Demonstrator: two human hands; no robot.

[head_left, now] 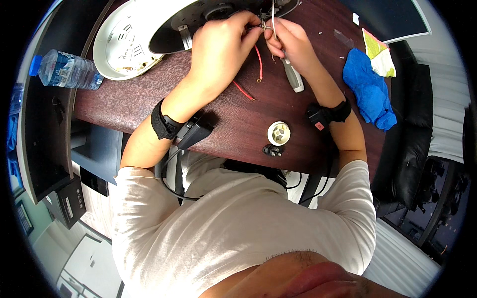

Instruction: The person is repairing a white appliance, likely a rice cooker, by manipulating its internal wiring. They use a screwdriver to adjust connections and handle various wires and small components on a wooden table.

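At the table's far side, my left hand [218,54] is closed in a pinch on thin wire ends. Just to its right, my right hand [294,43] pinches a white wire [273,19] that runs upward; the fingertips of both hands nearly meet. Behind them lies a round appliance body [186,27] with a dark inside and a white rim, partly cut off by the picture's edge. A red wire [260,64] hangs below my fingers, and a second red wire [243,91] lies nearer. Below my right hand rests a grey-handled tool [293,77], its tip hidden.
A white slotted round cover [107,49] lies at the left, beside a water bottle [69,70] on its side. Nearer are a small cream cup [278,133] and black small parts [272,150]. A blue cloth [365,87] and a yellow-white packet [380,54] lie right.
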